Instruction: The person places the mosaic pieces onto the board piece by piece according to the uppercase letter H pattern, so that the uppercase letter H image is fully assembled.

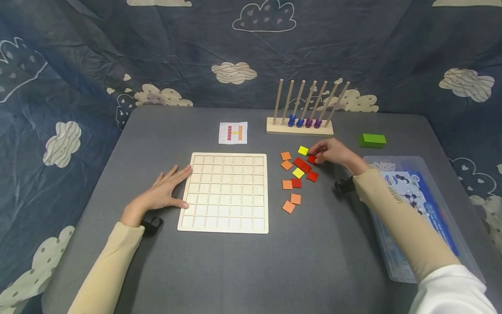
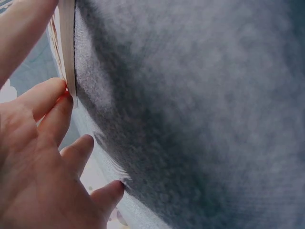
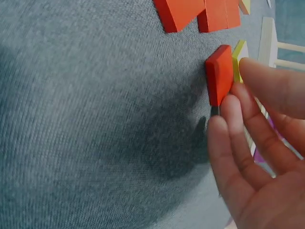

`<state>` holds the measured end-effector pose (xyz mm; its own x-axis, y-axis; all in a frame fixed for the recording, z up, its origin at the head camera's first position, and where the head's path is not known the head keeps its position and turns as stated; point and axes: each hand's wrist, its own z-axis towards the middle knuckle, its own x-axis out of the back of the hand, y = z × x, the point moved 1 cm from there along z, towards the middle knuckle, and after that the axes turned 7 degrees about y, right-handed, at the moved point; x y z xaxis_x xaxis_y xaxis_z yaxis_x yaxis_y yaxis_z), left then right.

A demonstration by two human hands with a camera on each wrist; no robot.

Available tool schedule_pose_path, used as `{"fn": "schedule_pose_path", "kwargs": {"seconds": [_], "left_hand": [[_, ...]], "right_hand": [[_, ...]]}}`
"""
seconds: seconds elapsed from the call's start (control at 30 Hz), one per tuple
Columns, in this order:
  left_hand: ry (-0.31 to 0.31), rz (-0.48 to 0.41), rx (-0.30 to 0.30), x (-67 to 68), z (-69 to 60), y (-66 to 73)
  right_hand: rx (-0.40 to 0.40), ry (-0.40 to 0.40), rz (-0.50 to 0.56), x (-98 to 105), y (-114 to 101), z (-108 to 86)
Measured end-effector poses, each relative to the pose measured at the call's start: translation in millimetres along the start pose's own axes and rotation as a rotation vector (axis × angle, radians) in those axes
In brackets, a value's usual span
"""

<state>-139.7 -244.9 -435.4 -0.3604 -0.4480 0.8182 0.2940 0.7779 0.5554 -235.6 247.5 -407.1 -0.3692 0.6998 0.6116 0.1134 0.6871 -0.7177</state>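
Five red tiles, five orange tiles (image 1: 288, 206) and two yellow tiles (image 1: 298, 173) lie on the table (image 1: 219, 270), just beyond the board's right edge. One red tile (image 3: 219, 76) sits at the fingertips of your right hand (image 1: 332, 151); the others lie between it and your left hand (image 1: 166, 192). Your right fingers are bent in narrowly, palm sideways, though you cannot tell from here whether they grip that tile. Your left hand is spread wide, thumb and index finger touching the left edge of the single gridded board (image 1: 227, 192). Past the board, toward the table's far edge, are one pattern card (image 1: 233, 133) and one seven-rod rack (image 1: 300, 126). One green block (image 1: 372, 141) lies near the far right corner; one clear box (image 1: 400, 275) lies along the right edge.
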Motion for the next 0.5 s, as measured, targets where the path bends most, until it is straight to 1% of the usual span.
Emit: {"fn": "schedule_pose_path", "kwargs": {"seconds": [0.17,0.3,0.5], "left_hand": [[0.0,0.008,0.009,-2.3,0.8,0.3],[0.001,0.014,0.008,-3.1,1.4,1.1],[0.004,0.028,0.003,-1.6,2.6,3.2]], "right_hand": [[0.033,0.042,-0.091,-5.2,0.1,2.1],[0.048,0.058,-0.159,-8.5,-1.1,3.0],[0.059,0.069,-0.216,-10.8,-3.4,3.3]]}}
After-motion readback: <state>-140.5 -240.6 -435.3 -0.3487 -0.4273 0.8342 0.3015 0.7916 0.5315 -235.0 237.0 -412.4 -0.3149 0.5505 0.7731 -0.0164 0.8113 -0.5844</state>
